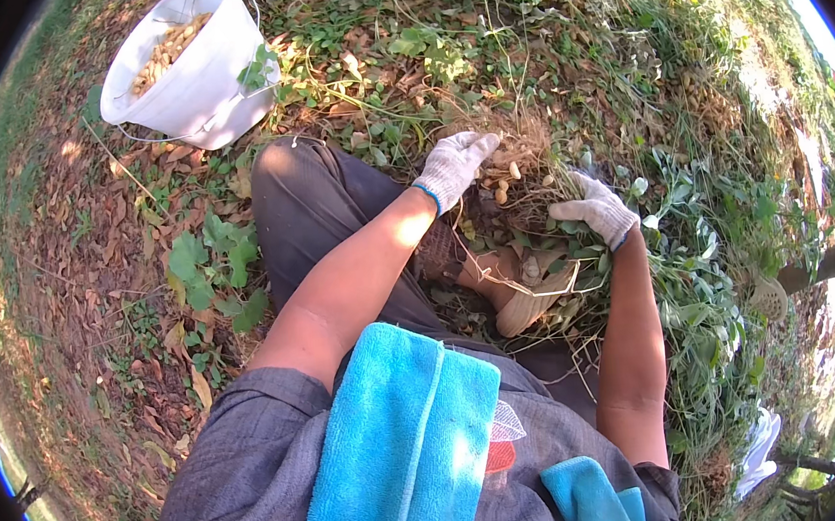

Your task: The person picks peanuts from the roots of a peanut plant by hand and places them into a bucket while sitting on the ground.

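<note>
A peanut plant lies before me, its tangled, dry roots (527, 146) bearing several pale peanut pods (502, 193). My left hand (456, 166), in a white knitted glove with a blue cuff, has its fingertips close together at the left edge of the roots. Whether anything is pinched there is hidden. My right hand (597, 207), gloved alike, is around the plant's stems at the right, thumb and fingers on either side. Beneath the hands is a tan shoe (536, 300) on my foot.
A white bucket (220, 91) holding peanuts (170, 52) stands at upper left, its wire handle lowered. Pulled green plants (701, 308) are heaped along my right. A white cloth or bag (759, 454) lies at lower right. A blue towel (405, 442) hangs over my chest.
</note>
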A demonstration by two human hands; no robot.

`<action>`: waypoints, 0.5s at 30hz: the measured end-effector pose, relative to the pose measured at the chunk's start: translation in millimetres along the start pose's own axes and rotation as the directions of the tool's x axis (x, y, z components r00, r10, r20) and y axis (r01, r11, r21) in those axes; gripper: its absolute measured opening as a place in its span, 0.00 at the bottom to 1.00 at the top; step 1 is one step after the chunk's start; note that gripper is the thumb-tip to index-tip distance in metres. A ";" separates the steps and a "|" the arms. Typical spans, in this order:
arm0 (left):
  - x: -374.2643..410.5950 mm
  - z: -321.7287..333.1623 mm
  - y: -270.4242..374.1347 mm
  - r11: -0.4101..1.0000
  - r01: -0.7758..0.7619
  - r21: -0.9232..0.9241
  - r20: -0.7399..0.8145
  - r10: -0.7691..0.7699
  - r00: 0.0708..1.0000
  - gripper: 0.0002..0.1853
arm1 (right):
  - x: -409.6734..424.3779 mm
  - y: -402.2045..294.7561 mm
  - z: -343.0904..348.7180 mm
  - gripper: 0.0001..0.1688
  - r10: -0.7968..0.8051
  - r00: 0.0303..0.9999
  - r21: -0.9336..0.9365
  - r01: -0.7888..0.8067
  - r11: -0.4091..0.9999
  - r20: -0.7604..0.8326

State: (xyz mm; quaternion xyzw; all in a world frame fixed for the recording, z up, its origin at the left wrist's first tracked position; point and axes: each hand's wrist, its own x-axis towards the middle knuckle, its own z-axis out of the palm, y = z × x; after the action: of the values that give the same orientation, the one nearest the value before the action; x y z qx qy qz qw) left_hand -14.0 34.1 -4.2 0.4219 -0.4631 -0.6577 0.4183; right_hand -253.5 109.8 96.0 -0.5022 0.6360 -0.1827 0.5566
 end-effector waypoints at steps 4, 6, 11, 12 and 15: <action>3.3 -29.3 30.8 0.858 0.114 -0.501 -0.126 -0.203 0.971 0.15 | 0.7 8.5 -4.9 0.36 -0.009 1.000 0.111 0.006 0.994 0.020; 3.4 -37.6 25.0 0.851 0.240 -0.467 0.066 -0.237 0.969 0.11 | 3.0 8.3 -5.0 0.36 -0.027 0.999 0.101 0.023 0.995 0.034; -8.3 -11.6 12.0 0.947 0.305 -0.098 0.097 -0.296 0.950 0.11 | 2.8 5.2 -2.9 0.38 0.035 0.999 0.037 -0.035 0.999 0.015; -13.5 -10.5 24.2 0.956 0.293 0.022 0.118 -0.294 0.949 0.17 | 0.6 -1.0 -1.1 0.38 0.019 1.000 0.017 -0.020 1.000 0.007; -11.4 -6.0 19.1 0.951 0.178 0.254 0.153 -0.221 0.963 0.23 | 4.1 11.1 -0.5 0.39 -0.015 1.000 0.005 0.015 1.000 -0.005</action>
State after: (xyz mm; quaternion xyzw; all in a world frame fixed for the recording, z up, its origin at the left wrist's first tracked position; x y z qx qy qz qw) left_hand -1.9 39.0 14.8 0.4528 -0.5290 -0.6718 0.2526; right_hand -258.3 111.0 85.2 -0.5049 0.6334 -0.1898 0.5549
